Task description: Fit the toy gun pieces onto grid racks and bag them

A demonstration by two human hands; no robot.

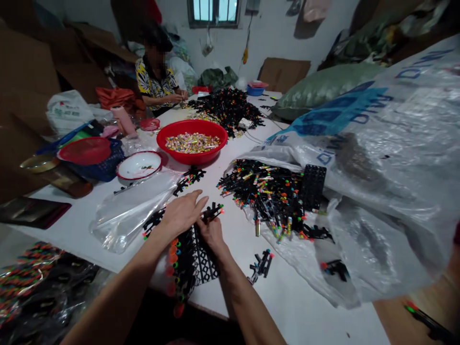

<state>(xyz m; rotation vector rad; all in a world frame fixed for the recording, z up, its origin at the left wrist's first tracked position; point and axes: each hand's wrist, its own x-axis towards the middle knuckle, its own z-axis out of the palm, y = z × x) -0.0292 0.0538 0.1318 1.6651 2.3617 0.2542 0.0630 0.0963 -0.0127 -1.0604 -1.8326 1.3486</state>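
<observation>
My left hand [184, 211] reaches over the table with its fingers stretched out and apart. Beneath it a row of small black toy guns [176, 263] with orange and green tips lies beside a black perforated plastic rack [203, 258]. At the rack's far end, my right hand [212, 234] is closed on a black toy gun [212, 211] with coloured tips, close to the left fingertips. Part of its grip is hidden. Several loose toy guns [192, 176] lie just beyond the left hand.
A clear plastic bag [122, 215] lies left. Ahead stands a red basin [192, 157] of small colourful pieces. Toy guns [273, 191] spill from a large white sack [388, 143] at right. A person [156, 81] sits at the far left beside a black pile [230, 108].
</observation>
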